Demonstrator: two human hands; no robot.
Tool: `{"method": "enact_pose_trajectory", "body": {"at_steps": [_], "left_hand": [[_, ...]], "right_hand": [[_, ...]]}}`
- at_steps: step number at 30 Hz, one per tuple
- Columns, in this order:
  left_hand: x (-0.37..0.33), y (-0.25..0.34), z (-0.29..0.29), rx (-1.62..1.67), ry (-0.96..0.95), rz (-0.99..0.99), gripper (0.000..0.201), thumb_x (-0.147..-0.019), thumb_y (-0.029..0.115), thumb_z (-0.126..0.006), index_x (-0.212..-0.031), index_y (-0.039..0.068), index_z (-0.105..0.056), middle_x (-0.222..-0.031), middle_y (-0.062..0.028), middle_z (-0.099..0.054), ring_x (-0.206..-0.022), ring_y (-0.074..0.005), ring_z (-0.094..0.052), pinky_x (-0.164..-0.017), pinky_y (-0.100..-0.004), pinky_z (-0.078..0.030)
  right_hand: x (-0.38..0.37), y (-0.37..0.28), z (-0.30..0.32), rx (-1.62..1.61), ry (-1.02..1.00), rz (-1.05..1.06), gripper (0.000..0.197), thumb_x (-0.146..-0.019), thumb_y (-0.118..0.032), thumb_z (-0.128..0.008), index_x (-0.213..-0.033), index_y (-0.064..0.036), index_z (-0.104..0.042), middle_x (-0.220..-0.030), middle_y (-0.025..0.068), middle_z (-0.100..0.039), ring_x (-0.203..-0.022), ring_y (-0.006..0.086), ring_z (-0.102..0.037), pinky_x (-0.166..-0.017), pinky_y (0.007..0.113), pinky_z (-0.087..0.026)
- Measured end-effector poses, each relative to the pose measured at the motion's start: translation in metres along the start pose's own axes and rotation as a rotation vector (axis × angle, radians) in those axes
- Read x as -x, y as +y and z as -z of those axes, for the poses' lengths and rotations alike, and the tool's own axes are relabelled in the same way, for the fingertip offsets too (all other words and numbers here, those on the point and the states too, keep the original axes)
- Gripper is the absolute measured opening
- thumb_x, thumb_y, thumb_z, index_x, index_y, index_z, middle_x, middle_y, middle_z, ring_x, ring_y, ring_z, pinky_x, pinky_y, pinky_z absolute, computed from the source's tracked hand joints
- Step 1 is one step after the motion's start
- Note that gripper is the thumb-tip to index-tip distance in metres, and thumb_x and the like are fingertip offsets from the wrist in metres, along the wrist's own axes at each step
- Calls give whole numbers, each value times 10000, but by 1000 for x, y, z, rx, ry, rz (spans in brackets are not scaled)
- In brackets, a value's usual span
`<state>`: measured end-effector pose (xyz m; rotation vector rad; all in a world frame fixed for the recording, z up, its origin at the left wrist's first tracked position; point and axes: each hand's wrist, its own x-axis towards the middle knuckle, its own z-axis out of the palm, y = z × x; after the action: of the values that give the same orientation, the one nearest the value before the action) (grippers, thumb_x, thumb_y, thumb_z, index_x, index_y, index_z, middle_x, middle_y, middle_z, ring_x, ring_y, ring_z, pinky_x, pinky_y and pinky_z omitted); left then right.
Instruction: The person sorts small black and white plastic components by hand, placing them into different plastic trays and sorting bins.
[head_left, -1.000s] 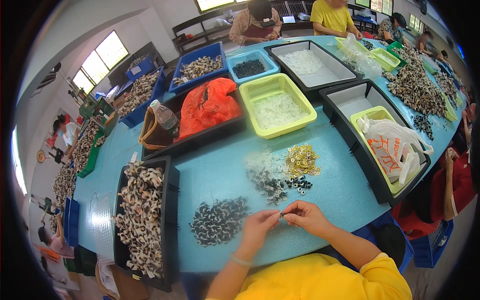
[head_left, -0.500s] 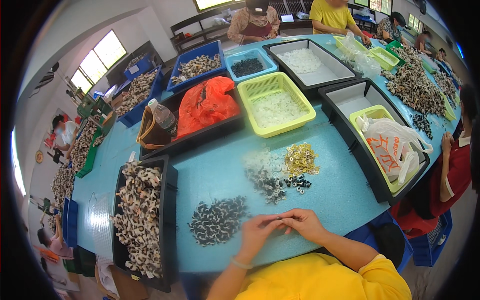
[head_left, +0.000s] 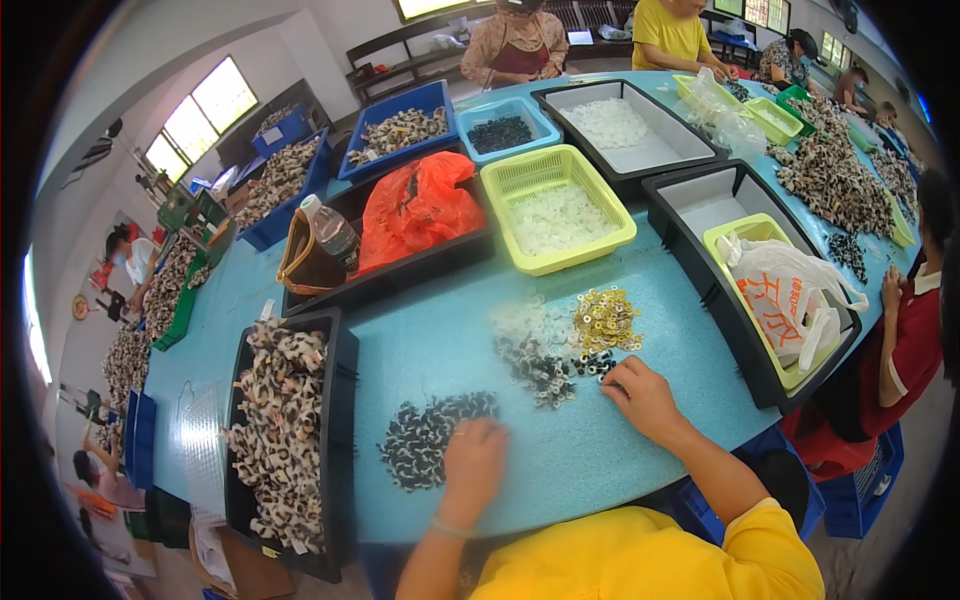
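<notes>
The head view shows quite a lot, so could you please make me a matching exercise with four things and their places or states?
Things:
1. Left hand
2. Right hand
3. Red bag
4. Light-blue basket

Places or states:
A. In a black tray, beside a bottle
B. At the lower right edge of the black-and-white pile
C. Dark pieces lying inside it
D. Fingers at the black rings

Right pairs: 1-B; 2-D; 3-A; 4-C
</notes>
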<state>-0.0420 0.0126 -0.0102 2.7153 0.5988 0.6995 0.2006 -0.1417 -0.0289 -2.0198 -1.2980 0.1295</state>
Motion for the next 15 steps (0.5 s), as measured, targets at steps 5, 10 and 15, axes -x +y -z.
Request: {"method": "enact_pose_trajectory", "body": {"at_steps": [5, 10, 15], "left_hand": [[-21, 13, -2, 50, 75, -5, 115, -798, 94, -705, -911, 80, -698, -884, -83, -638, -871, -293, -594, -774, -394, -499], [-57, 16, -32, 174, 89, -57, 134, -803, 108, -730, -934, 92, -714, -837, -63, -617, -809, -267, -580, -712, -381, -493], [-66, 14, -49, 139, 8, -65, 112, -789, 112, -740, -899, 101, -716, -829, -57, -601, -787, -274, -568, -702, -385, -493]], "right_hand": [[6, -10, 8, -479, -123, -248, 88, -914, -106, -662, -918, -51, -594, -891, 36, -662, -712, 144, -647, -576, 283, -488], [10, -22, 12, -971, -313, -513, 113, -961, -143, -623, -1004, -48, -578, -897, 39, -670, -716, 94, -630, -570, 229, -474], [15, -20, 9, -1117, -417, -620, 149, -970, -151, -611, -1061, -37, -581, -897, 46, -667, -739, 93, -624, -589, 219, -476]]}}
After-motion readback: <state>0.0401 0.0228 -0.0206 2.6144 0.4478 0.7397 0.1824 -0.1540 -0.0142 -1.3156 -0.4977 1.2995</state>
